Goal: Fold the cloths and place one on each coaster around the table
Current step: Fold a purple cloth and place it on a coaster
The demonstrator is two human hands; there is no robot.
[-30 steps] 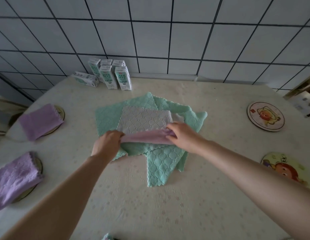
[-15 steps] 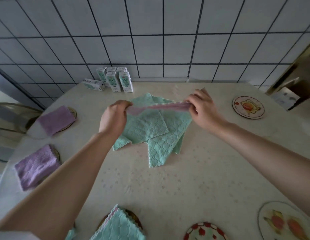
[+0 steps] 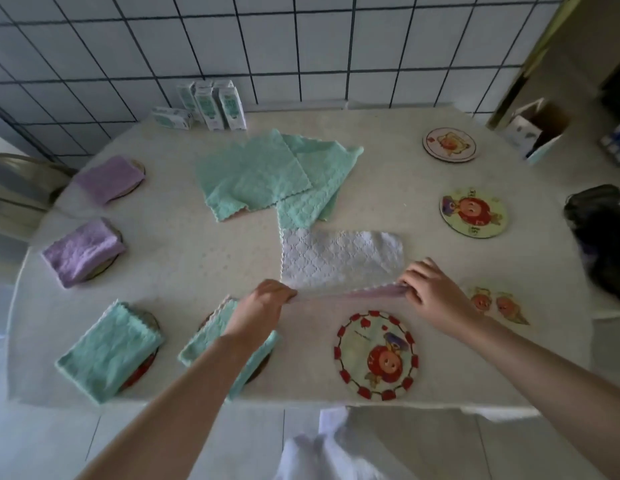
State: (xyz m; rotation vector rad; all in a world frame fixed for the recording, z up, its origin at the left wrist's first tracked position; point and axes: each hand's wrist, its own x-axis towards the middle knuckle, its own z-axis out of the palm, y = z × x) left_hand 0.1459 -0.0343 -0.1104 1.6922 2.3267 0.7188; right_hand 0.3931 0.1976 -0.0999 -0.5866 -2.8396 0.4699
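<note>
- Pale cloth [image 3: 343,258]: lies on the table [image 3: 197,278] in front of the person, between the loose green cloths [image 3: 263,174] and the red-rimmed coaster [image 3: 376,355]. Its near edge is lifted off the surface.
- Hands: left hand [image 3: 263,303] pinches the near-left corner and right hand [image 3: 433,292] the near-right corner. Both are closed on the fabric, w/ the edge stretched between them and sagging slightly.
- Axis: long side runs left-right, approx parallel to the table's near edge; short sides point away toward the wall. The far-left corner touches the tip of the loose green cloths. Poss. already doubled once, but blur makes the layers hard to tell.
- Risk 1: an uneven pull by one hand would land the fold skewed, w/ corners mismatched, so it needs a redo.
- Risk 2: if the cloth is slid, its far-left corner may snag the loose green cloths and drag them.
- Risk 3: the left forearm hangs over a folded green cloth [image 3: 201,344] on its coaster; a low sweep could knock it off.
</note>
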